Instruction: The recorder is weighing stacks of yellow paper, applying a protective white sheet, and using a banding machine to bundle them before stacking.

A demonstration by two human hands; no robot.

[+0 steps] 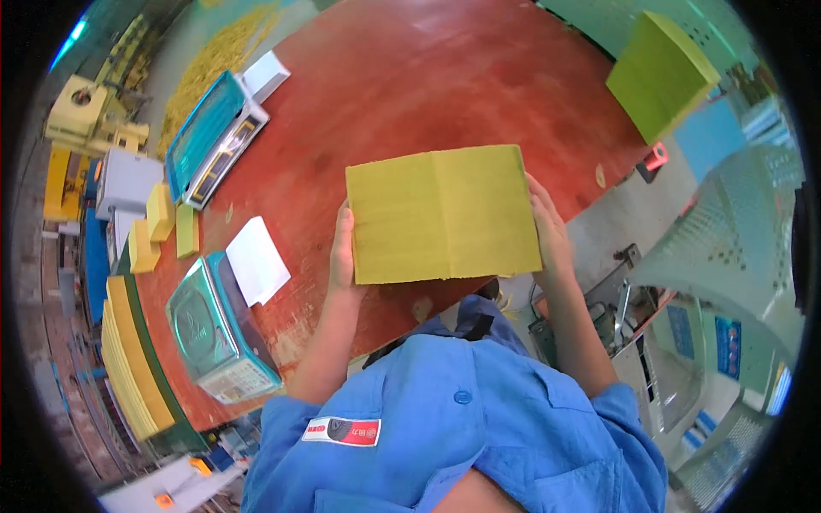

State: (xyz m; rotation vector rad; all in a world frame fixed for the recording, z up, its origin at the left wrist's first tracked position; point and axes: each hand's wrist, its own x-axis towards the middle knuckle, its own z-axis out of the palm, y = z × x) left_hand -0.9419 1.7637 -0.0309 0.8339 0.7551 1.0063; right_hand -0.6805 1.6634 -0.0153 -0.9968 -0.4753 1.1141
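A yellow-green rectangular slab (pixel 440 218) with slightly rough edges and a faint vertical crease is raised above the near edge of the red table (pixel 410 68). My left hand (pixel 342 248) grips its left side, the thumb showing along the edge. On the opposite side, my right hand (pixel 549 227) closes round the right edge, with most of its fingers hidden behind the slab. The slab's underside and thickness cannot be seen.
Two teal scales stand on the table's left, one farther (pixel 218 137) and one nearer (pixel 222 333), beside white paper (pixel 258 261). Small yellow blocks (pixel 160 214) and a yellow stack (pixel 128 368) line the left edge. Another yellow-green block (pixel 658 77) and perforated green panels (pixel 727 231) are at right.
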